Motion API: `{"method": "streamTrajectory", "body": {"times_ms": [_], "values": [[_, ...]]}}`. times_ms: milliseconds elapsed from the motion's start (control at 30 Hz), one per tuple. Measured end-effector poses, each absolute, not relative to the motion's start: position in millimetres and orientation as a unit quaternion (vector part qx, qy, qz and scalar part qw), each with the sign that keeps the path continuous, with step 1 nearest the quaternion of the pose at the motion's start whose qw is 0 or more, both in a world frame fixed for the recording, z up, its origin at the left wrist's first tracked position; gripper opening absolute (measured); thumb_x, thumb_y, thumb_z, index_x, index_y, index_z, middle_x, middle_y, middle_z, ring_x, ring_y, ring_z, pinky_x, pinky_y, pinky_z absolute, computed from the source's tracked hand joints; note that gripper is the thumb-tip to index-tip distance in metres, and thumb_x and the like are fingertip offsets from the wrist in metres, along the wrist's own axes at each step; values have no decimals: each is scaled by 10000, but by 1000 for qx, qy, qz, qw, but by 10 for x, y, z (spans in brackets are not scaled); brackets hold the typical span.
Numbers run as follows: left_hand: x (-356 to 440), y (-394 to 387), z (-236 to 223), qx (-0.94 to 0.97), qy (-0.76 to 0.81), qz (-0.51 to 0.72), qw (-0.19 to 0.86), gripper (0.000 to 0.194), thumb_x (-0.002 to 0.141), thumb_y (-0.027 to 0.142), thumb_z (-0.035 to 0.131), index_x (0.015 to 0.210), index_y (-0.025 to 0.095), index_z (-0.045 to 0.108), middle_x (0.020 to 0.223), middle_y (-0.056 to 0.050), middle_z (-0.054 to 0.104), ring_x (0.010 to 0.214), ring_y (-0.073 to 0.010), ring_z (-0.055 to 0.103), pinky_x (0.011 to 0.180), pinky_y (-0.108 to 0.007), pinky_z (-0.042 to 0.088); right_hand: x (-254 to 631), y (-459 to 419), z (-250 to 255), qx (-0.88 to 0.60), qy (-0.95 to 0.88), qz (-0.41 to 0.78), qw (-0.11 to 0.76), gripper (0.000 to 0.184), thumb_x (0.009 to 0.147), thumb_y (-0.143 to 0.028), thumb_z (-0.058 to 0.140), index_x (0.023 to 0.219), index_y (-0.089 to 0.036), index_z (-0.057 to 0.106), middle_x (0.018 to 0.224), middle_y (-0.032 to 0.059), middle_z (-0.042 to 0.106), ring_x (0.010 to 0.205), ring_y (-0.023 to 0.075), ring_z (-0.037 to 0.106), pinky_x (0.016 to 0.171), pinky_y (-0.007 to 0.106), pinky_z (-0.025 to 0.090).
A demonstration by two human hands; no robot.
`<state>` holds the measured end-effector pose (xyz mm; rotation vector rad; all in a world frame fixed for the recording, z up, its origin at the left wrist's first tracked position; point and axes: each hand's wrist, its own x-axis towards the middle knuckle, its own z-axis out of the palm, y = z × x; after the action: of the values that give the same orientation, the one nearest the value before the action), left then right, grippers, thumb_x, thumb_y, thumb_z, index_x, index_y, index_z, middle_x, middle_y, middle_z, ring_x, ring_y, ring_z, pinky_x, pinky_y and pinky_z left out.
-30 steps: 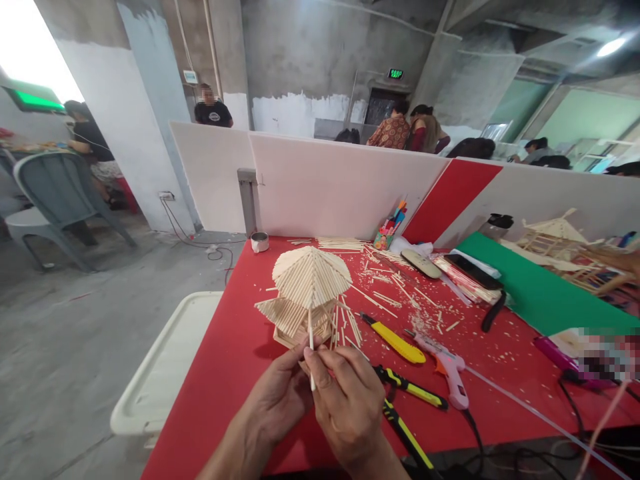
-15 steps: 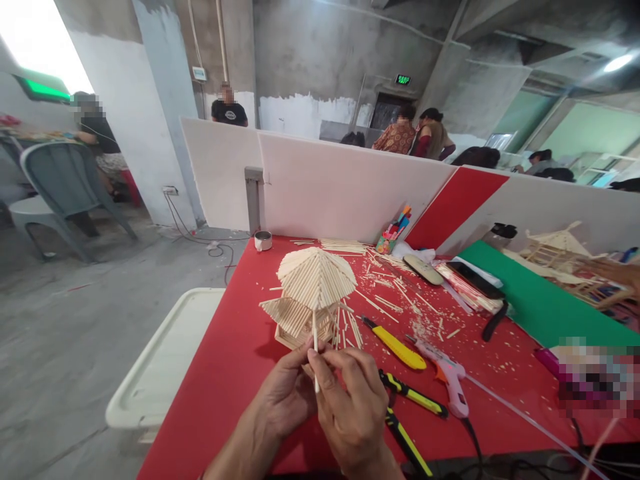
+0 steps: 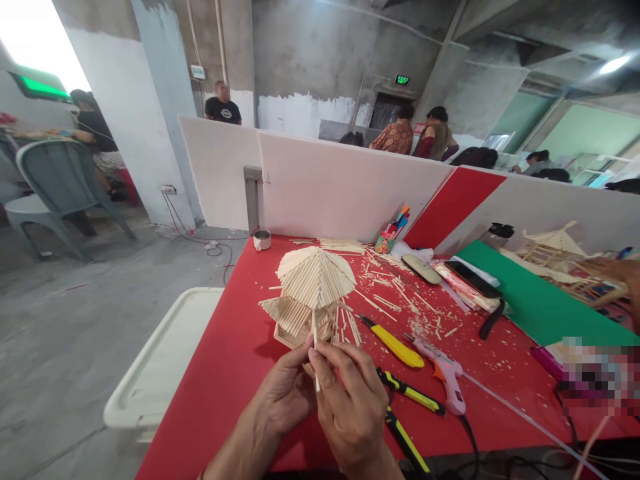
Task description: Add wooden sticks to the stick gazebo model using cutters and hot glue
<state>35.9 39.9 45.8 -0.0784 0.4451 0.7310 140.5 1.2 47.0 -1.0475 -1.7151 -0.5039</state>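
A small pavilion model [image 3: 316, 279] built from thin wooden sticks stands on the red tabletop, with a pointed stick roof and a lower eave at its left. In front of it my left hand [image 3: 287, 387] and my right hand [image 3: 350, 397] meet, fingers closed around one pale wooden stick [image 3: 315, 328]. The stick points up toward the roof, and its lower end shows below my right fingertips. Part of the model's base is hidden behind my fingers. Right of my hands lie a yellow utility knife [image 3: 397, 345], yellow-black pliers [image 3: 413, 393] and a pink glue gun [image 3: 443, 373].
Loose sticks [image 3: 345, 247] and shavings cover the table's back and right. A pen cup [image 3: 386, 240], a tape roll [image 3: 261, 239] and a phone [image 3: 473, 279] lie around. At right, a co-worker's hand [image 3: 607, 270] is by another stick model [image 3: 555, 243]. A white partition [image 3: 345, 187] stands behind.
My hands and the stick hold almost the same pose by the model. The view has shifted very slightly.
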Motion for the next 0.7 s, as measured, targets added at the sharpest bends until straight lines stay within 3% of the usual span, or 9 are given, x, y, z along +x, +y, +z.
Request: {"method": "streamTrajectory", "body": {"times_ms": [100, 267, 467, 700], "values": [[365, 405, 470, -51, 223, 354, 907, 200, 845, 155, 572, 659, 91, 605, 483, -5, 603, 436, -82, 586, 489, -156, 478, 1409, 7, 477, -433, -710, -208, 514, 282, 804, -109, 629, 1071, -191, 667, 960, 53, 694, 954, 176, 589, 821, 315, 523], [372, 405, 473, -36, 253, 361, 897, 254, 879, 174, 512, 675, 69, 621, 539, -60, 642, 510, -131, 637, 551, -209, 514, 1411, -2, 511, -429, -707, -209, 522, 255, 812, -114, 620, 1051, -186, 673, 946, 55, 697, 938, 169, 590, 801, 296, 524], [366, 398, 480, -43, 264, 365, 892, 261, 890, 186, 503, 693, 64, 623, 571, -71, 661, 529, -130, 649, 550, -197, 510, 1401, -9, 507, -433, -705, -215, 520, 239, 818, -125, 611, 1037, -198, 674, 924, 50, 698, 927, 164, 605, 801, 297, 530], [333, 417, 420, -83, 190, 334, 919, 272, 847, 272, 577, 711, 43, 633, 549, -65, 651, 467, -99, 602, 515, -179, 474, 1402, -6, 492, -433, -709, -211, 516, 237, 811, -116, 623, 1033, -177, 675, 936, 64, 697, 930, 176, 599, 795, 313, 529]]}}
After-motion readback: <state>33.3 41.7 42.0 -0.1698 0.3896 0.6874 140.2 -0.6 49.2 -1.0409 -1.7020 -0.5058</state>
